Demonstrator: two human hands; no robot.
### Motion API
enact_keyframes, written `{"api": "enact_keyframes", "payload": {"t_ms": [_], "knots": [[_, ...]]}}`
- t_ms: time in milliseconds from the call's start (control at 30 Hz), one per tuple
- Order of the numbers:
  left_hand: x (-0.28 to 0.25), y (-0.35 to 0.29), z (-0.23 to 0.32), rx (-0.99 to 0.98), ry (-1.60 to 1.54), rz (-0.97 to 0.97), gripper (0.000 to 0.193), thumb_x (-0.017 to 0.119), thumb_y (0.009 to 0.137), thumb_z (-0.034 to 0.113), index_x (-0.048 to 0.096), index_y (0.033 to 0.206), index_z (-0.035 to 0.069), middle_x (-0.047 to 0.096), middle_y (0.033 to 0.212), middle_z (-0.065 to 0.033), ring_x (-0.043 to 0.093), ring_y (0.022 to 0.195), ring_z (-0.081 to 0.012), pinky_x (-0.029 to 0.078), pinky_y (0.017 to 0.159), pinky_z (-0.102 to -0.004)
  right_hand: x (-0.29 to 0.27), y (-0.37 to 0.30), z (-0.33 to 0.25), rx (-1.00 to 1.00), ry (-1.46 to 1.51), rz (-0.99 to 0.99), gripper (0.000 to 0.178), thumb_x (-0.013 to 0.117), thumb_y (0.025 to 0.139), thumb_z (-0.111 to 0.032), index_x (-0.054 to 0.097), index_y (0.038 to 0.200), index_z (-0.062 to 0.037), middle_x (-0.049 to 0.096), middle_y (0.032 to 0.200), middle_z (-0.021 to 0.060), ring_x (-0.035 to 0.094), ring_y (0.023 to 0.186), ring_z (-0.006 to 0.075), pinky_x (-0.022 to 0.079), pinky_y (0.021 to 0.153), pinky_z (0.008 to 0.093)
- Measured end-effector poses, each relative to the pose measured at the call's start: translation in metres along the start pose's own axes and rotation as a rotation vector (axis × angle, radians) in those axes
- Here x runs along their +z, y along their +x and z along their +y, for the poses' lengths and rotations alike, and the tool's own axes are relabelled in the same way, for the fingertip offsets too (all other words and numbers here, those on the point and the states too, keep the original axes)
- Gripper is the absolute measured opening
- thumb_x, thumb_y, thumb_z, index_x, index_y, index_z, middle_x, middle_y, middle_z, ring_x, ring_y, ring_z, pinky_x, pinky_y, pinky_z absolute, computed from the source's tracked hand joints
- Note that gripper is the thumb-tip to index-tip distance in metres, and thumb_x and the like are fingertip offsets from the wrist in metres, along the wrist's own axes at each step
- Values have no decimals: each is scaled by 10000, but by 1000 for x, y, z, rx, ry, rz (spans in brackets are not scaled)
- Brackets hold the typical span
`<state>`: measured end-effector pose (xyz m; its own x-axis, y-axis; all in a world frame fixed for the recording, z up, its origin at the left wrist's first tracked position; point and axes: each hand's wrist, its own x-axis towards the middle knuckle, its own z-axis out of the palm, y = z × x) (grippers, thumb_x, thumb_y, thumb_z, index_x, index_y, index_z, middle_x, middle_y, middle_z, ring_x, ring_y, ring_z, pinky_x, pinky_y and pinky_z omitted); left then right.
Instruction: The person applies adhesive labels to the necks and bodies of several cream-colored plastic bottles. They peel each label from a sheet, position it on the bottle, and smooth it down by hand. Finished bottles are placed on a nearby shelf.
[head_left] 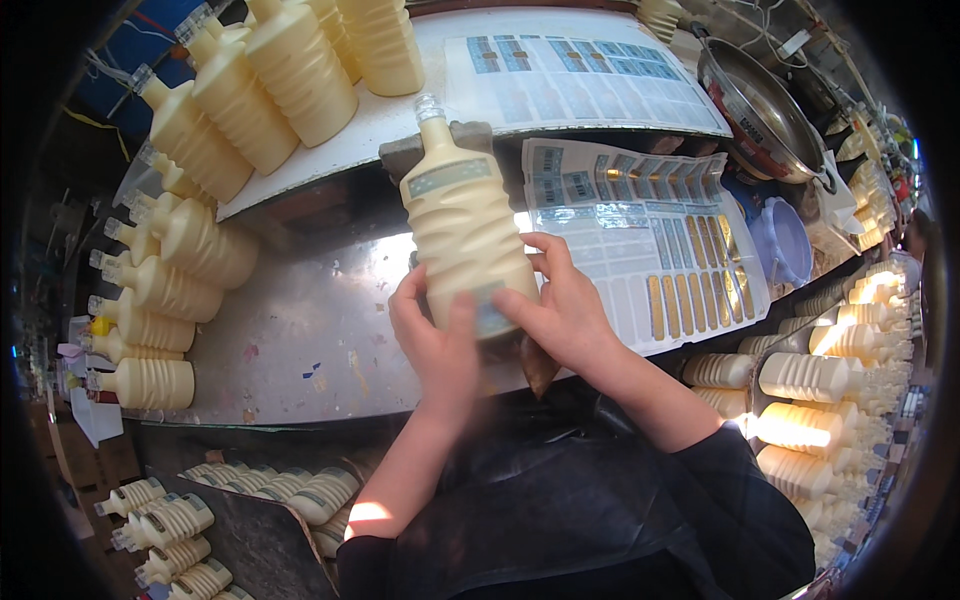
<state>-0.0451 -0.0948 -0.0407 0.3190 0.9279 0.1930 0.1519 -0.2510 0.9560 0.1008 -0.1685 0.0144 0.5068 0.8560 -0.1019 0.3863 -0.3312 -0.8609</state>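
A cream-coloured bottle [465, 225] with wavy ridges and a clear ribbed neck lies before me, its neck end on a grey rest [405, 157]. Across its shoulder runs a blue-grey label [450, 178]; a second small label [487, 312] sits low on its front. My left hand [437, 335] wraps the bottle's lower left side, its thumb blurred beside the lower label. From the right, my right hand [562, 305] grips the base, thumb pressed on that label's edge. Part of the lower label is covered by the thumbs.
Label sheets [640, 240] lie right of the bottle, with another sheet [580, 85] on the white shelf [320, 160] behind. Several cream bottles [300, 70] stand at the back left; more lie along the metal table's [290, 330] left edge. A wide pan [760, 105] and lilac basket [782, 240] are at right.
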Motion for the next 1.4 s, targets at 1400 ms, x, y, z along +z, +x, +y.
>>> {"api": "enact_keyframes", "payload": {"t_ms": [1400], "knots": [[-6,-6,-5,15,-50,-70,759,731,870,203,375,1507,-3,429,1399,-186,445,1318,-350,370,1138,-474,-10,0,-3,92,115,-168,670,703,902,-376,492,1464,-79,706,1186,258,683,1111,437,531,959,464]]}}
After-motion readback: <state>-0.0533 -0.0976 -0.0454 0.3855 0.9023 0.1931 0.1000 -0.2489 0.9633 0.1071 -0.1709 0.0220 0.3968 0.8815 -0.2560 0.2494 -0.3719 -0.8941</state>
